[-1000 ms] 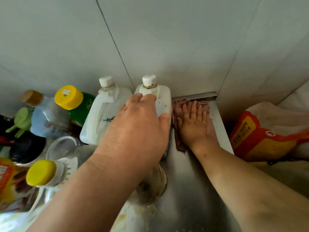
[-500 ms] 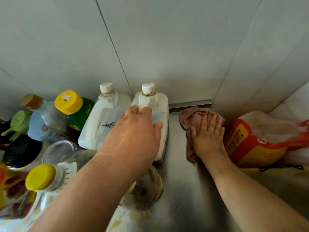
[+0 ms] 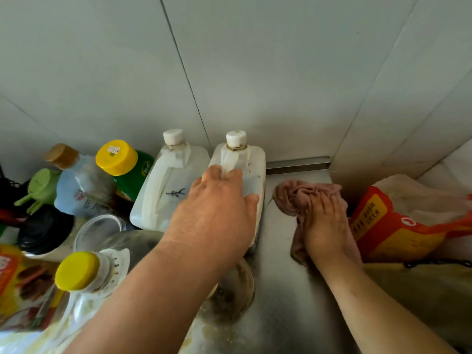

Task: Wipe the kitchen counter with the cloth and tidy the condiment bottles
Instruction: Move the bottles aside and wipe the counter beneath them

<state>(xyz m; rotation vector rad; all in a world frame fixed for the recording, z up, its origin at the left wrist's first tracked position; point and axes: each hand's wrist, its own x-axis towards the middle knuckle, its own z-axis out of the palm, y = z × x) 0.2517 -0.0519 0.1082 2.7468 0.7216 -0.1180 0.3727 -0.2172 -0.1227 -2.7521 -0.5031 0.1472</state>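
My left hand (image 3: 217, 213) grips the right one of two white plastic jugs (image 3: 245, 164), fingers curled over its shoulder and thumb on its right side. The other white jug (image 3: 168, 182) stands just to its left against the wall. My right hand (image 3: 324, 226) presses flat, fingers straight, on a crumpled pink cloth (image 3: 296, 192) on the steel counter (image 3: 278, 290), close to the back right corner. Several condiment bottles crowd the left: a green bottle with a yellow cap (image 3: 120, 159), a clear bottle with a brown cap (image 3: 63, 157) and a yellow-capped oil bottle (image 3: 79, 272).
A red and orange sack (image 3: 398, 226) lies right of the cloth, touching it. A greasy round ring mark (image 3: 237, 295) stains the counter under my left wrist. A black lid (image 3: 43, 231), a clear jar (image 3: 99, 228) and a green spout (image 3: 38, 187) sit at left. Tiled walls (image 3: 255, 72) close the back.
My right hand has slid the cloth rightward along the back edge, from beside the jug to the sack, bunching it. My left hand stays on the right jug.
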